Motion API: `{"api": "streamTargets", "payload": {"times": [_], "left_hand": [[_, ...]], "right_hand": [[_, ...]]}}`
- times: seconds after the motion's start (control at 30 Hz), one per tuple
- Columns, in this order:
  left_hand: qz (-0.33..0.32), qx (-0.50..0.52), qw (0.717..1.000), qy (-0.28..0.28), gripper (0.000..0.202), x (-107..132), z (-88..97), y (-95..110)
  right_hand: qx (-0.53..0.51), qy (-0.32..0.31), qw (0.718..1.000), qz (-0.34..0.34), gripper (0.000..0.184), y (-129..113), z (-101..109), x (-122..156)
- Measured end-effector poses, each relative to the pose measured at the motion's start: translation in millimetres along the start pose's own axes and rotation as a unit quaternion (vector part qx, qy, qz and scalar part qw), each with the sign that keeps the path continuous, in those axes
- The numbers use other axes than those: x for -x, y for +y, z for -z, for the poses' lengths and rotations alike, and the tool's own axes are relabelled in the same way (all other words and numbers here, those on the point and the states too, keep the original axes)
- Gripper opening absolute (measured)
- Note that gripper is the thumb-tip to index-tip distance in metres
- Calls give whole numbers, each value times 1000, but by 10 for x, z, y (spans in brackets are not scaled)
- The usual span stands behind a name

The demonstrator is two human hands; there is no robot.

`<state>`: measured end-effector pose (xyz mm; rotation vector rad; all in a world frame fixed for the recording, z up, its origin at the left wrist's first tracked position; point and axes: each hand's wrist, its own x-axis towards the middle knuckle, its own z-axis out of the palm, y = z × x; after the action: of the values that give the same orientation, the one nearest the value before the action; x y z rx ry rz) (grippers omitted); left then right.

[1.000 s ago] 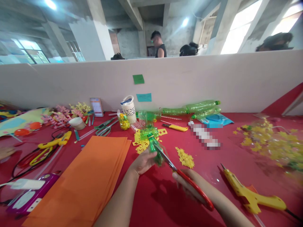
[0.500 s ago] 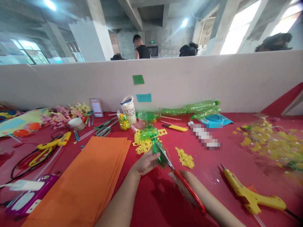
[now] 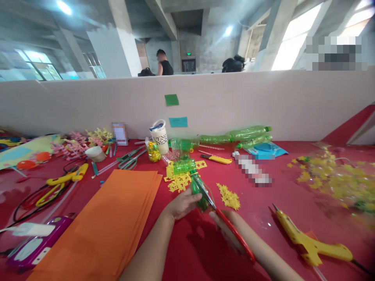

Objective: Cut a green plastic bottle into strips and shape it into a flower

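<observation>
My left hand (image 3: 185, 203) grips a green plastic bottle piece (image 3: 195, 185), thumb on its near side. In my right hand (image 3: 227, 223) is a pair of red-handled scissors (image 3: 233, 230), with the blades lying along the green plastic. A thin curled strip of plastic stands off beside the blades. Just beyond the bottle piece lie another cut green bottle section (image 3: 184, 167) and yellow sheets with star-shaped holes (image 3: 179, 182). Right of the blades is a small pile of yellow stars (image 3: 229, 196). How far the blades are apart is hard to make out.
Orange sheets (image 3: 102, 218) lie at the left, near a purple power strip (image 3: 41, 242). A yellow glue gun (image 3: 310, 238) rests at the right. Further back are a yellow utility knife (image 3: 218, 158), green bottles (image 3: 249, 133) and a white cup (image 3: 159, 138) before a white partition (image 3: 234, 97).
My left hand and the green bottle piece have shifted slightly down and right. The scissors stay almost in place. Behind the partition, a person has moved left.
</observation>
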<state>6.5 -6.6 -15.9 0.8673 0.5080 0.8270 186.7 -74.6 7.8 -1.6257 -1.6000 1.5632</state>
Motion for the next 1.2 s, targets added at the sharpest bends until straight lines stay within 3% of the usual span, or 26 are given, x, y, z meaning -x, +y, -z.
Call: {"api": "streamTargets", "payload": {"times": [0.3,0.6,0.77,0.93,1.2], "left_hand": [[-3,13,1000,11,26,2,-11,26],[4,64,998,15,26,-4,28,67],[-39,72,994,69,26,-31,61,90],[-86,167,974,130,17,-36,198,232],[-166,243,945,143,22,13,286,363]], "right_hand": [[29,47,998,18,49,-63,4,-22],[4,-11,1000,29,51,-105,52,32],[9,-35,998,53,48,-40,125,45],[106,-23,990,87,48,-66,210,80],[199,16,977,79,47,-143,243,134]]}}
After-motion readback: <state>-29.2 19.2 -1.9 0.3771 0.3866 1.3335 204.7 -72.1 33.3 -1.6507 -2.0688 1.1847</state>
